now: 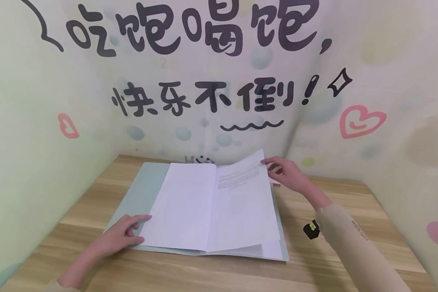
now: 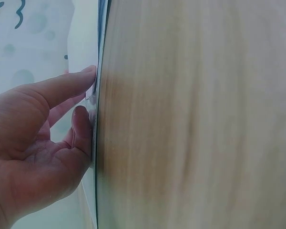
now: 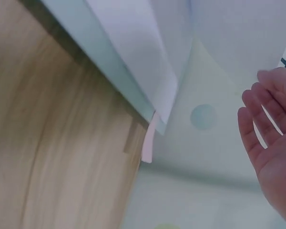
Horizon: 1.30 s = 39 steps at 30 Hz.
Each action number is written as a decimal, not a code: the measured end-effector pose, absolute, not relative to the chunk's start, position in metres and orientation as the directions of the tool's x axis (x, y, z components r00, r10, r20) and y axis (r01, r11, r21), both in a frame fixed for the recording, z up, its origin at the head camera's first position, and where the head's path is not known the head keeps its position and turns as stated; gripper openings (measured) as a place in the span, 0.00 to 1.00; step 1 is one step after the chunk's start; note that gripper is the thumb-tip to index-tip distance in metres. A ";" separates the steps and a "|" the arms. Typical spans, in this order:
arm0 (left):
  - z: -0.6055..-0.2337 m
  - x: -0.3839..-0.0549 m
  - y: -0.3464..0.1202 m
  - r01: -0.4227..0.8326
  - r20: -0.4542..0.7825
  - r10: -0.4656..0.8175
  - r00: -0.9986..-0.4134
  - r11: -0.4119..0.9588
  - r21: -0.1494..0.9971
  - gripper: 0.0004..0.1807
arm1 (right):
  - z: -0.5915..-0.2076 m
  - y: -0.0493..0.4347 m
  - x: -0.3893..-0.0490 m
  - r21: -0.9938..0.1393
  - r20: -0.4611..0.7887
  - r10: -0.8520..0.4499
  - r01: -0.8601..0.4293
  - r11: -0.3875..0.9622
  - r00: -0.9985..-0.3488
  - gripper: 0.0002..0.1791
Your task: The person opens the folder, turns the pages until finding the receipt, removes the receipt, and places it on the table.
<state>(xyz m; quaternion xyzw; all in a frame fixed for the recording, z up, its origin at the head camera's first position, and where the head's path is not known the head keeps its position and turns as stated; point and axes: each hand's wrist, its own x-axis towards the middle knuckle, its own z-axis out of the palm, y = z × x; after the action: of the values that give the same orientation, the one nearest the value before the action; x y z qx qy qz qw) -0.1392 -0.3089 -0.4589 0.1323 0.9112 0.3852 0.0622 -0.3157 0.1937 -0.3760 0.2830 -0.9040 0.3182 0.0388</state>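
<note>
A light blue folder (image 1: 141, 190) lies open on the wooden table, with white sheets inside. Its left-side page (image 1: 184, 207) is flat and blank. On the right side, a page (image 1: 242, 215) with a few printed lines near its top is raised at its upper right corner. That corner is pinched between the thumb and a finger of my right hand (image 1: 287, 174). My left hand (image 1: 117, 236) rests at the folder's lower left, fingers on the left page's edge. In the left wrist view, its thumb (image 2: 69, 86) touches the sheets along their edge.
A pink strip (image 3: 149, 143) sticks out from the folder's far right corner. A small black item with a yellow figure (image 1: 311, 229) hangs by the right sleeve (image 1: 354, 239). Behind the table (image 1: 168, 271) stands a wall (image 1: 222, 140) with large black lettering.
</note>
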 end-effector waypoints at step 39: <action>-0.459 -0.139 -0.310 0.213 0.024 0.285 -0.958 0.655 0.725 0.30 | -0.325 0.017 -0.336 -0.707 0.313 -0.531 -0.567 0.423 -0.787 0.25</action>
<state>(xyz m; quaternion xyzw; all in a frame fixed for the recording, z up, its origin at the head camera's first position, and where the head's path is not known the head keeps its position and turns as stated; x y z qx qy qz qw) -0.1393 -0.3099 -0.4590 0.1370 0.9084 0.3922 0.0461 -0.3364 0.0170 -0.3246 0.3255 -0.8433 0.4272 0.0207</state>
